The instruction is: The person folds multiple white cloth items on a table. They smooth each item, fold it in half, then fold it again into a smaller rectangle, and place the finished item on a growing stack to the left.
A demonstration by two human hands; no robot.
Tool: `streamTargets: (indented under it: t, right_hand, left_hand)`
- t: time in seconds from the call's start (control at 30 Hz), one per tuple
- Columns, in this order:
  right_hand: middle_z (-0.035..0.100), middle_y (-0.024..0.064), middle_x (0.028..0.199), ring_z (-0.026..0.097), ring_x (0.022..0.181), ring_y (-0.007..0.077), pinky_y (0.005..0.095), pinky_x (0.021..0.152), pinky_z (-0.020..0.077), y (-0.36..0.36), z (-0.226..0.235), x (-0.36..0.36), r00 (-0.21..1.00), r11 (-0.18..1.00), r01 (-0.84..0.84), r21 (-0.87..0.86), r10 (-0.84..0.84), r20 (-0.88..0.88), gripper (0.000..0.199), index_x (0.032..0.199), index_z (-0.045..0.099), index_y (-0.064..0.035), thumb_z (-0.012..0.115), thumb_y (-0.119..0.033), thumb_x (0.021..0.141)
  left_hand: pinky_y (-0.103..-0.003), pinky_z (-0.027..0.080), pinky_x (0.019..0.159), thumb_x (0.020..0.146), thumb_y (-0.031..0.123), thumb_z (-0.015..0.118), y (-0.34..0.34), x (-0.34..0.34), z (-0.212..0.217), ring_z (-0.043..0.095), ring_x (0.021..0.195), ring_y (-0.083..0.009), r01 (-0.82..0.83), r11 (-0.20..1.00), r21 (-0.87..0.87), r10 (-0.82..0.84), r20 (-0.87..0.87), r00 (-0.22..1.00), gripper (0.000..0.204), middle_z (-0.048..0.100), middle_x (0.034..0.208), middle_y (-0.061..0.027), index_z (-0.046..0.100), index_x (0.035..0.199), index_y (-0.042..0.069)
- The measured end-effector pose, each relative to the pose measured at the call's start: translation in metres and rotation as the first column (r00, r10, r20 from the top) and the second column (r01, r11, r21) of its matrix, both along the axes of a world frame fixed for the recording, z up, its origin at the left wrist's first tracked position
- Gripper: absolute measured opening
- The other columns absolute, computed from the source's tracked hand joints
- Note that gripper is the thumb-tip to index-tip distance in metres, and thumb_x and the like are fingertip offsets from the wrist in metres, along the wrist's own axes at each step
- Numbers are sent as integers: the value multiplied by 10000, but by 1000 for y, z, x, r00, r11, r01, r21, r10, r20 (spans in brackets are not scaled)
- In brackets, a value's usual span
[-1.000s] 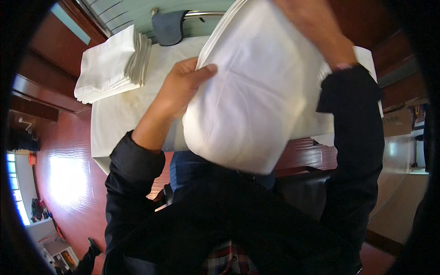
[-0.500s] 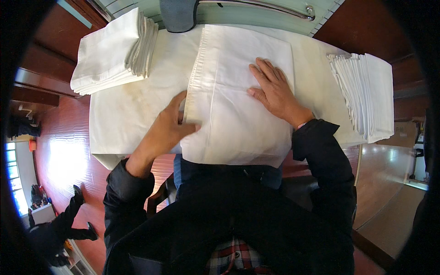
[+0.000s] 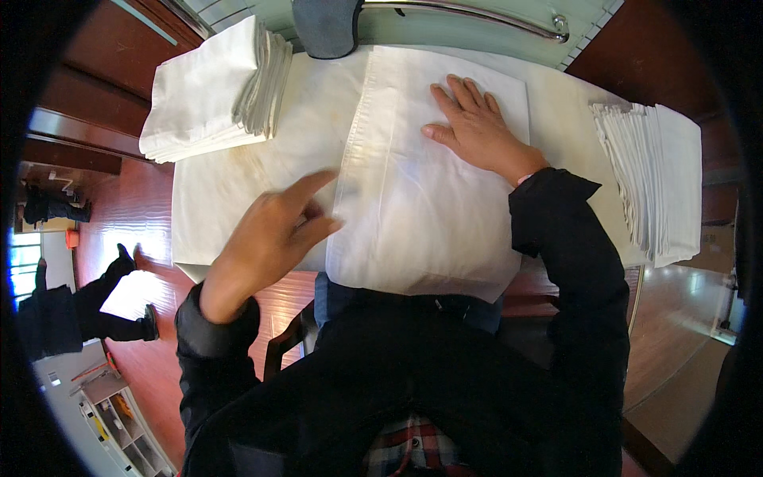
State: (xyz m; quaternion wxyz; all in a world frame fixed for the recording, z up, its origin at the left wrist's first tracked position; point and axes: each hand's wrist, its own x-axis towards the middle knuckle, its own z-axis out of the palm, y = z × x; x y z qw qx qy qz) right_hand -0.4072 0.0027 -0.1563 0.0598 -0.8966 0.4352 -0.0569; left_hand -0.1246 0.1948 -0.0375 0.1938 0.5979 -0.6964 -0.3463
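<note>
Head view looks down on a white cloth (image 3: 429, 191) spread flat on the cloth-covered table (image 3: 238, 199), its near edge hanging over the table's front. Right hand (image 3: 481, 131) lies palm-down on the far part of the cloth, fingers (image 3: 465, 95) straight and spread, gripping nothing. Left hand (image 3: 270, 238) hovers at the cloth's left edge, slightly blurred, forefinger stretched out and the other fingers loosely curled, holding nothing. A stack of folded white cloths (image 3: 211, 91) sits at the table's far left corner; another folded stack (image 3: 656, 179) lies at the right edge. A dark chair back (image 3: 326, 24) stands beyond the table.
</note>
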Motion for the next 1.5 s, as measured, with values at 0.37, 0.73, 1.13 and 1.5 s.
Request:
streamTargets:
  t: [0.37,0.73,1.13,1.5]
  right_hand:
    - [352,221,1635,284,1534,393,493,1253,226,-45,-22,-36,975,999,4,-54,8,222,624,1549,430,-47,497,-436,1066]
    - [419,235,1591,340,1505,385,507,1234,234,-66,-32,-69,969,972,185,-144,-156,190,634,1491,481,11,508,-448,1055]
    - [449,248,1562,383,1467,405,513,1213,276,-71,-37,-71,964,972,194,-135,-163,211,570,1442,521,23,604,-357,1026]
    - [411,265,1586,340,1486,445,556,1234,223,-73,-39,-73,965,986,153,-73,-133,225,591,1492,475,33,508,-385,1076]
  left_hand:
    - [-504,216,1268,1013,514,561,-170,-100,-122,268,1541,-407,223,880,-419,23,508,861,781,345,1616,-269,402,1523,-55]
    - [-523,268,1234,983,432,641,-209,-65,-124,336,1490,-459,57,871,-488,146,368,918,712,437,1537,-292,489,1441,-92]
    - [-521,556,837,866,191,643,-286,-58,-134,676,956,-397,85,786,-612,242,432,869,161,684,945,-219,713,876,47]
    - [-511,571,837,789,178,756,-266,-56,-127,708,946,-434,-351,761,-546,467,85,880,322,719,976,-239,651,1049,20]
